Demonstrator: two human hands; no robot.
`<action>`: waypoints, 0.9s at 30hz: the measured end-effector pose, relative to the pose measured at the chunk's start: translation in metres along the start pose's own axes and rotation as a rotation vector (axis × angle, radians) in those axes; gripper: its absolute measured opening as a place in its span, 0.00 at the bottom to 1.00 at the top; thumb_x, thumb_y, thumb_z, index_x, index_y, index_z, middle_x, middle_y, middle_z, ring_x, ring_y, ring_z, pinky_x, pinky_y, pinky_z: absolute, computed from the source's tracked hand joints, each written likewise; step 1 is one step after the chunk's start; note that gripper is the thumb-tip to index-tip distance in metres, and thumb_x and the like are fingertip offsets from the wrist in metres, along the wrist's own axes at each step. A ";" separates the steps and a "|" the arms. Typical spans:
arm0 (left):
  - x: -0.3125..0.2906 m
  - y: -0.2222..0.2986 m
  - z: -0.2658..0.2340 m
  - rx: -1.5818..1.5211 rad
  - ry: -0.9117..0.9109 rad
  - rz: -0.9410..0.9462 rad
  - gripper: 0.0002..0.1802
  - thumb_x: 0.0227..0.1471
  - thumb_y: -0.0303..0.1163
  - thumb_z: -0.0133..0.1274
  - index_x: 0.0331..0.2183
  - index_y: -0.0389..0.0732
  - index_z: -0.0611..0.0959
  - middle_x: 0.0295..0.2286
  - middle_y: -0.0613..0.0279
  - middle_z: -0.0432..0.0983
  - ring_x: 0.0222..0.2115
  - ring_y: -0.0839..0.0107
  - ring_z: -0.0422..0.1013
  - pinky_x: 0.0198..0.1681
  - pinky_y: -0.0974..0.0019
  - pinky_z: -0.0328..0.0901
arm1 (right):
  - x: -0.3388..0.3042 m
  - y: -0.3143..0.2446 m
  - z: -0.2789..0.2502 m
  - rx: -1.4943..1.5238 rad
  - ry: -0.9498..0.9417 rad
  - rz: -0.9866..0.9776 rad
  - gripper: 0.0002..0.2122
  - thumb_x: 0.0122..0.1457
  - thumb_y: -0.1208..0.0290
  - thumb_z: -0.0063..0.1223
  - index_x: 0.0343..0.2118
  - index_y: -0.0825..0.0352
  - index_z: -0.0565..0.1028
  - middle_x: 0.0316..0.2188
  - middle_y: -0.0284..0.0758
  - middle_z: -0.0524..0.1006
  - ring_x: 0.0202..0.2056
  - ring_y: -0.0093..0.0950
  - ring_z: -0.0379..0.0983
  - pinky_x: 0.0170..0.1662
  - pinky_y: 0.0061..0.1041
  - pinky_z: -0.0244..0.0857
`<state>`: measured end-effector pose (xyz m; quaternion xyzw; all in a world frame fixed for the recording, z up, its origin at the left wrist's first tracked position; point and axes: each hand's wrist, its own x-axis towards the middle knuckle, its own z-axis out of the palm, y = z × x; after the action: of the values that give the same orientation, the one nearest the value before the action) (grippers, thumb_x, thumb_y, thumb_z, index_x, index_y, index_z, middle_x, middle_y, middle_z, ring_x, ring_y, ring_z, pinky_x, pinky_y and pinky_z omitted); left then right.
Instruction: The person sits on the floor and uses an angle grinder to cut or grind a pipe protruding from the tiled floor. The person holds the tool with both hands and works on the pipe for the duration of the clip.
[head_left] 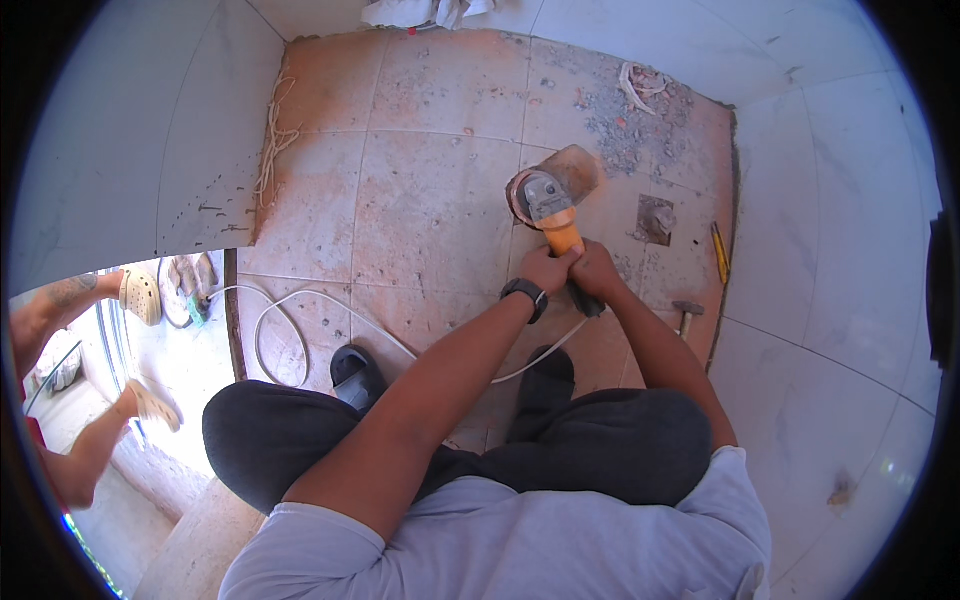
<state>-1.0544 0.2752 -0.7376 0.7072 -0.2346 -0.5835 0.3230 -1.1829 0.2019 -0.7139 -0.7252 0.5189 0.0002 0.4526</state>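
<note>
A yellow angle grinder (556, 222) with a grey metal head is in both my hands, its head pointing away from me over the floor tiles. My left hand (548, 268) is closed round the yellow body, and a black watch sits on that wrist. Close beside it, my right hand (597, 270) grips the black rear part. A round, rough-edged cut (512, 198) shows in the tile beside the grinder head, partly covered by it. Just beyond lies a brownish patch or piece (578, 172); I cannot tell which. The white cord (390, 335) runs from the grinder's rear to the left.
Rubble (625, 130) and a coil of white cord (645, 88) lie far right. Nearer are a square floor opening (656, 220), a yellow-and-black hand tool (720, 252) and a hammer (688, 312). Tiled walls stand on both sides. Another person's legs in clogs (140, 295) show at left.
</note>
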 end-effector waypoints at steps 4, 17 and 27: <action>0.001 0.003 0.004 -0.037 -0.011 0.030 0.39 0.54 0.60 0.61 0.49 0.30 0.84 0.43 0.44 0.83 0.45 0.56 0.79 0.50 0.59 0.69 | 0.000 0.005 -0.002 0.056 -0.002 0.013 0.20 0.54 0.59 0.57 0.41 0.72 0.78 0.37 0.55 0.81 0.44 0.54 0.78 0.46 0.43 0.71; 0.012 0.002 0.024 -0.065 0.058 0.045 0.38 0.53 0.60 0.62 0.47 0.32 0.85 0.40 0.45 0.84 0.43 0.56 0.81 0.49 0.59 0.71 | 0.013 0.017 -0.016 -0.012 -0.032 -0.019 0.21 0.52 0.60 0.60 0.42 0.73 0.78 0.37 0.55 0.81 0.43 0.53 0.79 0.46 0.40 0.72; 0.016 0.000 0.024 -0.063 -0.009 0.093 0.35 0.54 0.56 0.63 0.48 0.32 0.85 0.42 0.49 0.84 0.42 0.63 0.80 0.48 0.62 0.71 | 0.004 0.017 -0.014 0.005 0.069 -0.064 0.20 0.52 0.60 0.58 0.41 0.73 0.78 0.36 0.53 0.82 0.41 0.52 0.80 0.43 0.41 0.72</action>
<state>-1.0744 0.2596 -0.7505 0.6825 -0.2503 -0.5780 0.3708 -1.2000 0.1889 -0.7186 -0.7399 0.5109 -0.0405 0.4359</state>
